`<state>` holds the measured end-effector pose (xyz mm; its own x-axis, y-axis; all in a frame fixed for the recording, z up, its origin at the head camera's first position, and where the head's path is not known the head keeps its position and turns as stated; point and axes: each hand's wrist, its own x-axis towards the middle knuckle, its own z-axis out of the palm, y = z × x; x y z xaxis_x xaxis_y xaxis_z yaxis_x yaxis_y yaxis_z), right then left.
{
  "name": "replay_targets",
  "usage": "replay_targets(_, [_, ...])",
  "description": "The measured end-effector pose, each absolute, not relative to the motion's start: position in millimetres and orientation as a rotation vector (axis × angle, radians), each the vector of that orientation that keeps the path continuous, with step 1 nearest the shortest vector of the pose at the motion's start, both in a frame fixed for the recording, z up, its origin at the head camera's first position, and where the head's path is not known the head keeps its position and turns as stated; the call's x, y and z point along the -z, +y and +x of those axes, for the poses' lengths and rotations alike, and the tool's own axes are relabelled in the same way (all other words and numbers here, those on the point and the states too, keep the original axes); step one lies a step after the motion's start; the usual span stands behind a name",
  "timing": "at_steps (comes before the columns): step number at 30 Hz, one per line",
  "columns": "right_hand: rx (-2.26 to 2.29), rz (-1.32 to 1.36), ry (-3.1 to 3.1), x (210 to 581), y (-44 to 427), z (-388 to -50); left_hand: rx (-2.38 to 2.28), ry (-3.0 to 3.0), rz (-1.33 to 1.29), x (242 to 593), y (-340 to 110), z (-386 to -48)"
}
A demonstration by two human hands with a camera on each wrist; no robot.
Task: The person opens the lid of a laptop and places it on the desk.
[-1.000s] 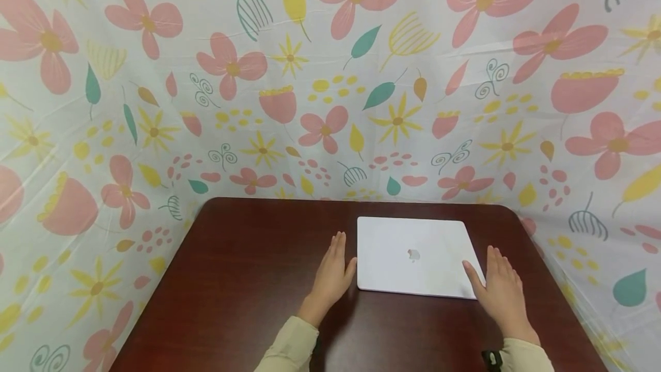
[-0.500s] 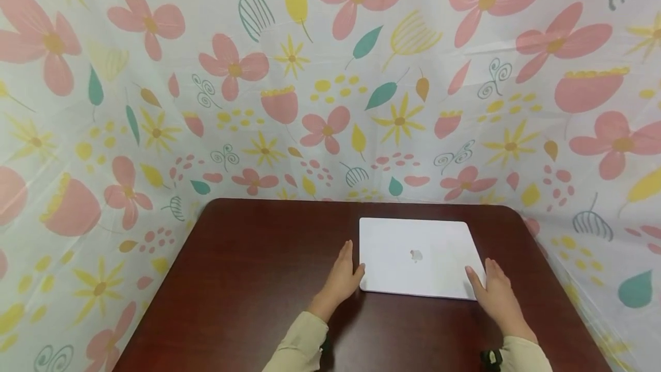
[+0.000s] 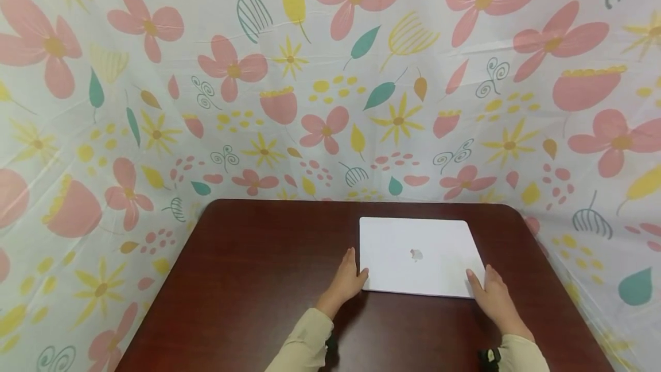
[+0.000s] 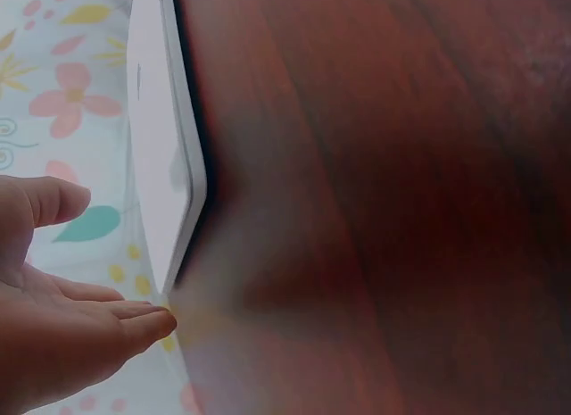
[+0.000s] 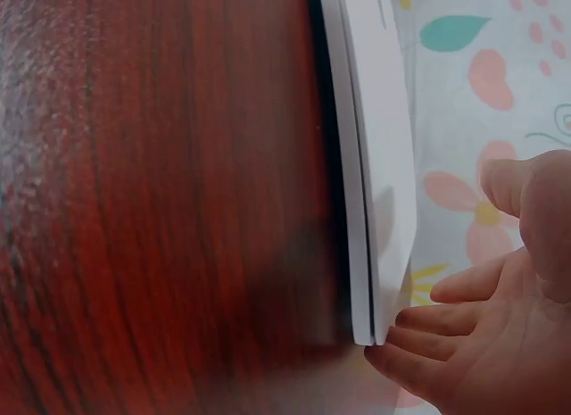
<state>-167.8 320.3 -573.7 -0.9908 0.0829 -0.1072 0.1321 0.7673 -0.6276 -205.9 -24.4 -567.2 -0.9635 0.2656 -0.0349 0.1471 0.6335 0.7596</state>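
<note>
A closed silver laptop (image 3: 413, 274) with a logo on its lid lies flat on the dark red-brown table (image 3: 248, 280). At its left side is the left hand (image 3: 345, 281), thumb at the lid's edge, fingers extended. The right hand (image 3: 497, 298) is at the opposite side, its thumb over the near right corner. In the left wrist view the fingers of the left hand (image 4: 80, 317) reach the side of the laptop (image 4: 161, 147). The right wrist view has the fingertips of the right hand (image 5: 500, 317) at the end of the laptop (image 5: 379, 165), thumb raised apart.
A white cloth (image 3: 330, 50) printed with flowers and leaves hangs behind the table and along both sides. The table's far edge (image 3: 279, 200) runs close to the cloth. Dark bands (image 3: 489, 359) show at the sleeve cuffs.
The left hand has moved right and nearer the front, up to the laptop's left edge. The right hand has come slightly lower and closer in at the right edge. The laptop appears still.
</note>
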Motion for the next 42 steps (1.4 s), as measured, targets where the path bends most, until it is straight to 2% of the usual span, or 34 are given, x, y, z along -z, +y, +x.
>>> replay_targets(8, [1.004,0.192,2.899,579.1,321.7,-168.7,-1.313,2.631,0.285,580.6,-18.3,-206.6])
replay_targets(17, [1.036,0.221,2.893,577.7,320.9,-166.8,-1.297,2.608,0.335,585.6,-12.0,-201.6])
replay_targets(42, [1.16,0.362,2.797,572.6,300.5,-163.4,-1.347,2.636,0.316,579.8,-22.4,-200.5])
